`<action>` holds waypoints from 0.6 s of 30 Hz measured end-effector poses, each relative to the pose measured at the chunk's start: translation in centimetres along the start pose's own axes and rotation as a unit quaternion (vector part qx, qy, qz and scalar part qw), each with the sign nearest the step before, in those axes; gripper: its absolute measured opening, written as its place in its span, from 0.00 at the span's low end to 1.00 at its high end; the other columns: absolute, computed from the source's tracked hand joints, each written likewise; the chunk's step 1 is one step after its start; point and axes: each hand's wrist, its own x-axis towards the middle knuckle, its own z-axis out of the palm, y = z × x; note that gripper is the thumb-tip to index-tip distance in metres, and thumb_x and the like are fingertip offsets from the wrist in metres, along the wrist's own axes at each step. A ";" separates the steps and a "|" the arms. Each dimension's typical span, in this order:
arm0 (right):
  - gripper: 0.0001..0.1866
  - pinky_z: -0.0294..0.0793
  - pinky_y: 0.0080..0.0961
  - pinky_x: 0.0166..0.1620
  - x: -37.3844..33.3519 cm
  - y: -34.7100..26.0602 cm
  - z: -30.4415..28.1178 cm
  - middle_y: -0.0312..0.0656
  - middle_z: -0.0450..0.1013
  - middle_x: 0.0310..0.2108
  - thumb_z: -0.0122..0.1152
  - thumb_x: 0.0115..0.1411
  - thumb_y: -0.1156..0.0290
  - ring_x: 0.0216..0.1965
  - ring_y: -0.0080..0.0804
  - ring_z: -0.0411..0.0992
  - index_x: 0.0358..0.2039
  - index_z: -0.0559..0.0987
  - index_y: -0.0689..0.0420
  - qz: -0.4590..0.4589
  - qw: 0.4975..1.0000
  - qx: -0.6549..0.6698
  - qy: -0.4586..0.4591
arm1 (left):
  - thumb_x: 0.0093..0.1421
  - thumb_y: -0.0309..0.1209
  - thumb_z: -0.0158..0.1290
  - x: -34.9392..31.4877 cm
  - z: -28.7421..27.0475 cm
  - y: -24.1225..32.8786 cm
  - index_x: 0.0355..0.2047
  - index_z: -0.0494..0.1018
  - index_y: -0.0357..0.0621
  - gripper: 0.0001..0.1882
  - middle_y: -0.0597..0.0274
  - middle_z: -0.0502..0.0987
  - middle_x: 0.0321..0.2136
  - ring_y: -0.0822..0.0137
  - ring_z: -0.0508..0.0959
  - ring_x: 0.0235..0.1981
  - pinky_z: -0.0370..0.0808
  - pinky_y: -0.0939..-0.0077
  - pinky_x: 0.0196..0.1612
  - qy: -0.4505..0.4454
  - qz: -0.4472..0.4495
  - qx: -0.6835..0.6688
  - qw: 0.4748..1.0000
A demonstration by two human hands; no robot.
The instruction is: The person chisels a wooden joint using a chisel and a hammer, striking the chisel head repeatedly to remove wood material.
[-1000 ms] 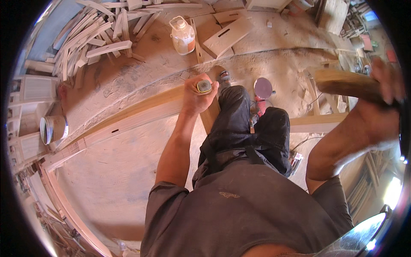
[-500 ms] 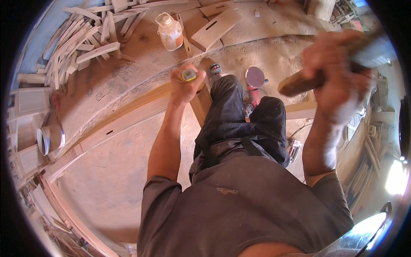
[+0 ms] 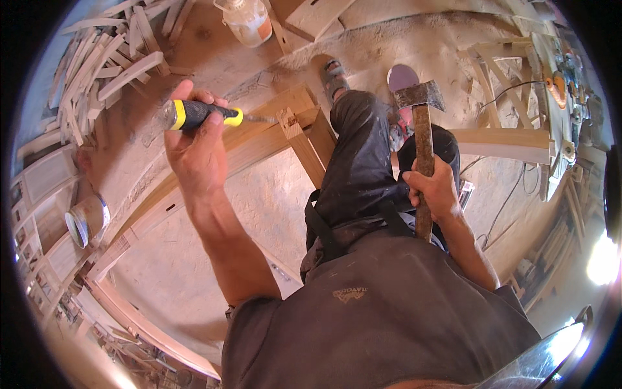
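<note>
My left hand (image 3: pixel 197 139) is closed round the black and yellow handle of a chisel (image 3: pixel 206 115). It is tilted sideways, its narrow blade pointing right toward a wooden frame (image 3: pixel 301 146) with a notched end at my left leg. Whether the blade tip touches the wood, I cannot tell. Over my right thigh, my right hand (image 3: pixel 434 188) grips the wooden handle of a hatchet (image 3: pixel 423 139). The dark, worn metal head is uppermost, with the flared edge to the right. Behind that head lies a power tool with a round disc (image 3: pixel 403 76), partly hidden.
Scrap wood (image 3: pixel 107 61) is heaped at the far left. A plastic jug (image 3: pixel 248 23) stands at the back near flat boards. To the left lies a white bucket (image 3: pixel 89 219). A pale beam (image 3: pixel 502 144) and a cable (image 3: pixel 508 214) are at my right.
My right hand has come down from the upper right with the hatchet, now over my lap. My left hand has shifted left, turning the chisel from end-on to sideways.
</note>
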 end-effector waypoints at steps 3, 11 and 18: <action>0.12 0.64 0.22 0.15 2.4 0.4 -0.6 0.37 0.67 0.18 0.66 0.54 0.75 0.12 0.24 0.65 0.31 0.69 0.58 0.027 0.999 0.028 0.022 | 0.59 0.15 0.56 0.3 -0.7 -1.4 0.42 0.73 0.38 0.12 0.61 0.73 0.34 0.66 0.76 0.37 0.79 0.62 0.43 -0.014 -0.010 0.139 0.990; 0.12 0.64 0.22 0.15 5.3 -1.2 -0.4 0.36 0.65 0.17 0.66 0.54 0.75 0.11 0.23 0.64 0.32 0.69 0.58 0.024 0.999 0.013 0.030 | 0.63 0.22 0.53 2.5 -0.5 -4.9 0.30 0.70 0.44 0.05 0.60 0.70 0.24 0.65 0.68 0.23 0.66 0.66 0.28 0.032 -0.034 -0.020 0.999; 0.12 0.65 0.20 0.15 5.3 -0.1 0.6 0.35 0.66 0.18 0.67 0.55 0.76 0.11 0.21 0.64 0.31 0.69 0.58 0.041 0.999 -0.013 -0.016 | 0.60 0.18 0.56 2.9 0.7 -6.1 0.28 0.69 0.40 0.08 0.57 0.72 0.21 0.68 0.69 0.18 0.69 0.69 0.24 0.059 -0.041 -0.021 0.997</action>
